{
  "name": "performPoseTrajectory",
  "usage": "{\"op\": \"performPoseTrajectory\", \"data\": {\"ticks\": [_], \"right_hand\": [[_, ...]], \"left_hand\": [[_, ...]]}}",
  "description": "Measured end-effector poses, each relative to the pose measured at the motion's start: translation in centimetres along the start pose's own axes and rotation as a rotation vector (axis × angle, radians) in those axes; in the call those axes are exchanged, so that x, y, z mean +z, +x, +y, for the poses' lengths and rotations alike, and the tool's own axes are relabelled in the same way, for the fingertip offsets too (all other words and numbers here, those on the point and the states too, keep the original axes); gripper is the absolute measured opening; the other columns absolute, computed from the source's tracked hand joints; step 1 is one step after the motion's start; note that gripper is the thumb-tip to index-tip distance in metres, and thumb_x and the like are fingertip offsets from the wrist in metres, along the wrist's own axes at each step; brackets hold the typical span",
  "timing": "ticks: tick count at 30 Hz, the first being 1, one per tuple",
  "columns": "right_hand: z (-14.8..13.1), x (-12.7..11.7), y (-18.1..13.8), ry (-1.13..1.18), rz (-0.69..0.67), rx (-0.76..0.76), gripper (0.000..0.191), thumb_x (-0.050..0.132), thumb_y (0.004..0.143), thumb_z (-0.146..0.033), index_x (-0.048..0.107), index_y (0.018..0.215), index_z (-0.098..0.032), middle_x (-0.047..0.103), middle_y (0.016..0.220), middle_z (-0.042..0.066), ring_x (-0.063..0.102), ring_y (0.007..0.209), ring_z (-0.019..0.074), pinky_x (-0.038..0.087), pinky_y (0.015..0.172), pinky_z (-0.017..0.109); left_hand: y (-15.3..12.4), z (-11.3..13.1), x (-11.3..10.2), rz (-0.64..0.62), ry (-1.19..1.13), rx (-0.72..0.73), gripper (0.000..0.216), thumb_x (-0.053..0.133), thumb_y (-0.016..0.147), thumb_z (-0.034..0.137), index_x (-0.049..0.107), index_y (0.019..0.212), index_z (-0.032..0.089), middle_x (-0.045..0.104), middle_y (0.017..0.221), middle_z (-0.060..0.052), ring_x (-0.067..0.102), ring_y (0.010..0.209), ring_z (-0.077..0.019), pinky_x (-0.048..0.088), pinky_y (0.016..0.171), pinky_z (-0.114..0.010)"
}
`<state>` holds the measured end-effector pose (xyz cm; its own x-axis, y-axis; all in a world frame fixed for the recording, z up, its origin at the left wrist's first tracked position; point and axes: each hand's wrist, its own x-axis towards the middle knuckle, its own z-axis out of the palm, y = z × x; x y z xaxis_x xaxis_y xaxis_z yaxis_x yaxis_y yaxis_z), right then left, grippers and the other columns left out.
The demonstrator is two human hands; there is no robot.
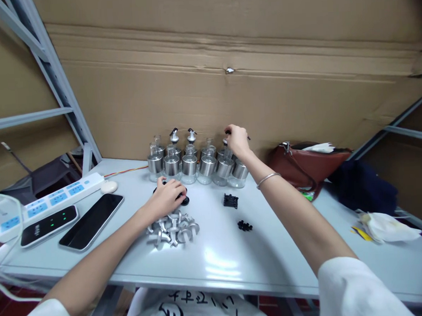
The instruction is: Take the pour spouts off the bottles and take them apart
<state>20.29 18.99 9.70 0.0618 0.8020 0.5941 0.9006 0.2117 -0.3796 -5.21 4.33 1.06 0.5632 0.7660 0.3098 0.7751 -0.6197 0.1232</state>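
Several small glass bottles with silver collars (190, 164) stand in two rows at the back of the grey table (216, 261). My right hand (237, 140) reaches over the right end of the rows, its fingers pinched on a black pourer cap atop a bottle. My left hand (167, 196) rests closed over small black parts (185, 200) in front of the bottles. A pile of silver spout pieces (172, 230) lies just below that hand.
A black clip (230, 201) and tiny black plugs (244, 226) lie mid-table. A power strip (53, 197), two phones (90, 222) and a small white puck (108, 186) sit left. A brown bag (303, 165), dark cloth and a white mask (387, 227) lie right. Cardboard walls the back.
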Motion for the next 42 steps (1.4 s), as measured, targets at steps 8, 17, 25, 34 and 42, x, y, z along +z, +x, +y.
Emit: {"op": "performPoseTrajectory", "data": {"ticks": [8, 17, 25, 34, 42], "right_hand": [[-0.5, -4.0, 0.9, 0.182, 0.24, -0.167, 0.029, 0.039, 0.081, -0.013, 0.062, 0.099, -0.016, 0.068, 0.103, 0.011, 0.061, 0.099, 0.0233, 0.046, 0.091, 0.038], [-6.0, -11.9, -4.0, 0.74, 0.862, -0.406, 0.01, 0.031, 0.095, -0.027, 0.039, 0.1, -0.026, 0.039, 0.102, 0.005, 0.051, 0.099, 0.0163, 0.05, 0.08, 0.034], [-6.6, -8.3, -14.5, 0.788, 0.417, -0.268, 0.005, 0.04, 0.093, -0.031, 0.043, 0.097, -0.029, 0.044, 0.092, 0.004, 0.055, 0.084, 0.0177, 0.053, 0.066, 0.033], [-6.5, -5.9, -19.3, 0.912, 0.16, -0.243, 0.008, 0.037, 0.093, -0.025, 0.04, 0.1, -0.028, 0.047, 0.091, 0.005, 0.054, 0.084, 0.0197, 0.052, 0.075, 0.04], [-7.0, -6.3, -19.9, 0.704, 0.232, -0.47, 0.028, 0.054, 0.081, -0.013, 0.04, 0.102, -0.025, 0.053, 0.09, 0.003, 0.056, 0.08, 0.017, 0.048, 0.065, 0.031]], "left_hand": [[-0.1, 1.0, -0.9, 0.146, -0.083, -0.046, 0.022, 0.043, 0.091, 0.022, 0.053, 0.111, 0.02, 0.061, 0.115, -0.008, 0.053, 0.11, -0.024, 0.026, 0.102, -0.05], [-0.3, 2.5, -1.0, 0.473, -0.333, -0.018, 0.046, 0.052, 0.087, 0.03, 0.032, 0.127, 0.022, 0.043, 0.132, -0.014, 0.039, 0.129, -0.025, 0.032, 0.108, -0.044], [-0.5, 6.7, -1.2, 0.216, -0.812, -0.008, 0.069, 0.065, 0.078, 0.04, 0.025, 0.132, 0.025, 0.038, 0.139, -0.015, 0.039, 0.131, -0.0275, 0.036, 0.108, -0.048], [0.2, 11.0, 0.0, -0.014, -1.33, -0.152, 0.078, 0.077, 0.063, 0.024, 0.036, 0.129, 0.019, 0.053, 0.128, -0.013, 0.052, 0.119, -0.0302, 0.046, 0.098, -0.046], [-0.9, 11.5, -0.1, -0.024, -1.228, -0.163, 0.067, 0.074, 0.067, 0.024, 0.042, 0.126, 0.017, 0.058, 0.119, -0.011, 0.06, 0.105, -0.0269, 0.052, 0.084, -0.037]]}}
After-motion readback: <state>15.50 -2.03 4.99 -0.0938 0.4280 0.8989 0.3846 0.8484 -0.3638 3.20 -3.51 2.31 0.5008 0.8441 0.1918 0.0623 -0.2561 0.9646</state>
